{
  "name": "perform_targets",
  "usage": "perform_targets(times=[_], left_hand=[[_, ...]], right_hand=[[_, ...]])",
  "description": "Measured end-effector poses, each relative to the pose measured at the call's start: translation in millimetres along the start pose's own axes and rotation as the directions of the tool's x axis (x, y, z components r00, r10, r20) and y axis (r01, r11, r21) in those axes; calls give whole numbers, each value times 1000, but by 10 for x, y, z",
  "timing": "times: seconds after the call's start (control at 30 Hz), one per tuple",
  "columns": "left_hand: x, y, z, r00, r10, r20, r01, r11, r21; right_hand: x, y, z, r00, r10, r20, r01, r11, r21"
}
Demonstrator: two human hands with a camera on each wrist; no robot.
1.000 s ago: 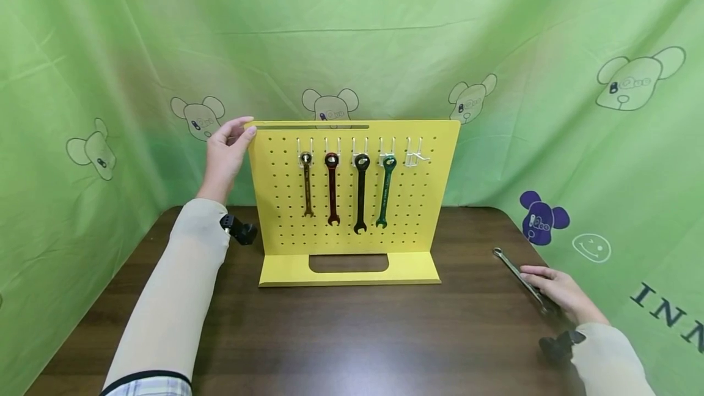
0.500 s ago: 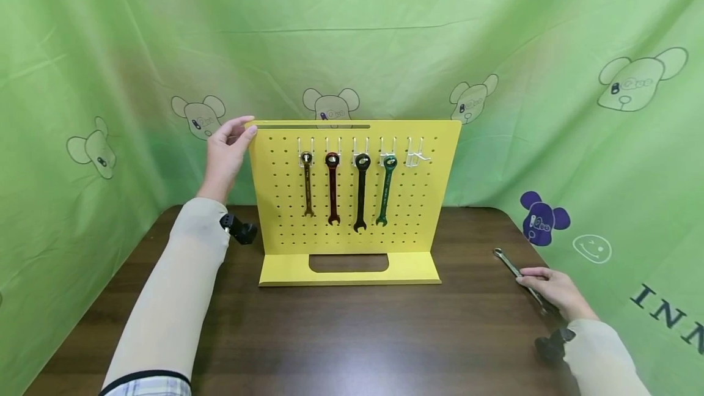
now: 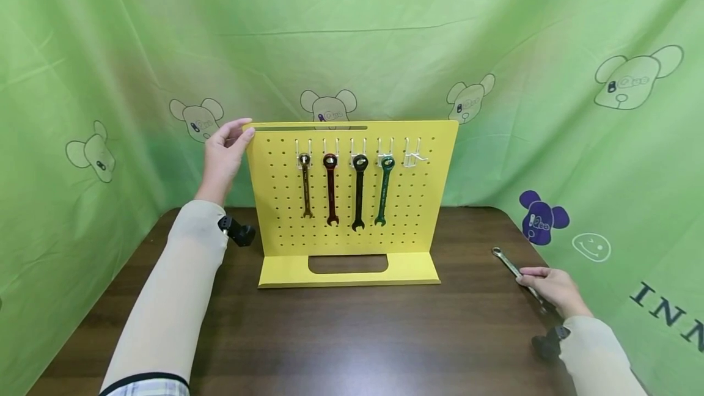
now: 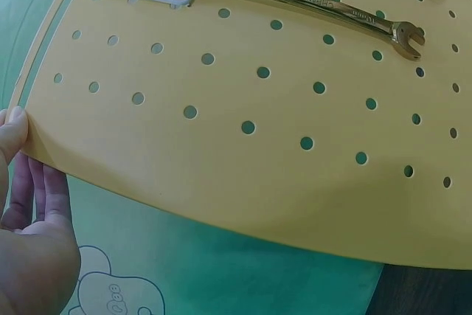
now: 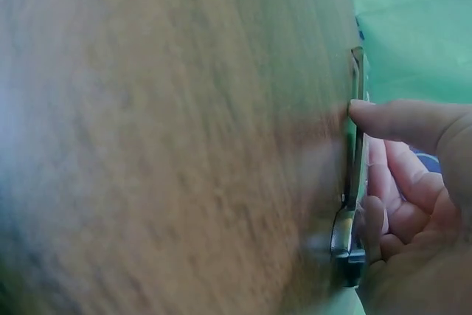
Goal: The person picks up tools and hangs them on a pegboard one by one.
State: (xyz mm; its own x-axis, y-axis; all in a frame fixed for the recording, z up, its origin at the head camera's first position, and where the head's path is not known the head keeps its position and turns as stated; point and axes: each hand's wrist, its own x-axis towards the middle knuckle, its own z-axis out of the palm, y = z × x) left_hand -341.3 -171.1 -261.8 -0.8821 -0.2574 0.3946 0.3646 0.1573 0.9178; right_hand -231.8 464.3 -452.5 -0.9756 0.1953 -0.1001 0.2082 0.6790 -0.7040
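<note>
At the right of the table, a silver combination wrench (image 3: pixel 506 260) lies slantwise. My right hand (image 3: pixel 555 295) pinches its shank between thumb and fingers; the right wrist view shows the thumb tip on the wrench (image 5: pixel 357 167), whose far side is partly hidden by the hand. My left hand (image 3: pixel 222 154) grips the top left corner of a yellow pegboard (image 3: pixel 409 219), thumb in front and fingers behind. On the board hang a bronze-gold wrench (image 3: pixel 307 191), a dark red wrench (image 3: pixel 331 191), a black wrench (image 3: pixel 359 194) and a green wrench (image 3: pixel 384 191). The rightmost white hook (image 3: pixel 411 159) bears nothing.
The pegboard's yellow base (image 3: pixel 286 271) has a cut-out and stands on a dark wood table (image 3: pixel 352 335). Close behind and at both sides hangs a green curtain (image 3: pixel 385 35) with printed bear figures. A black wrist camera (image 3: pixel 236 231) sits on the left forearm.
My right hand has moved slightly left and its thumb and fingers have come together round the silver wrench, which lies in about the same spot. The left hand keeps its hold.
</note>
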Motion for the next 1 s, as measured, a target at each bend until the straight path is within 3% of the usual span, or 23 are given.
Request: perform_targets(times=[0.2,0.8,1.0], left_hand=[[12,-17,-2,1000,1,-4,-1,1000,2],[13,-20,-5,1000,2,-3,-2,1000,-12],[15,-14,-2,1000,10,-2,-10,1000,1]], right_hand=[[-3,15,9,1000,0,13,0,999,51],[11,46,21,998,-68,10,68,998,-15],[26,28,-2,997,-57,49,57,998,-4]])
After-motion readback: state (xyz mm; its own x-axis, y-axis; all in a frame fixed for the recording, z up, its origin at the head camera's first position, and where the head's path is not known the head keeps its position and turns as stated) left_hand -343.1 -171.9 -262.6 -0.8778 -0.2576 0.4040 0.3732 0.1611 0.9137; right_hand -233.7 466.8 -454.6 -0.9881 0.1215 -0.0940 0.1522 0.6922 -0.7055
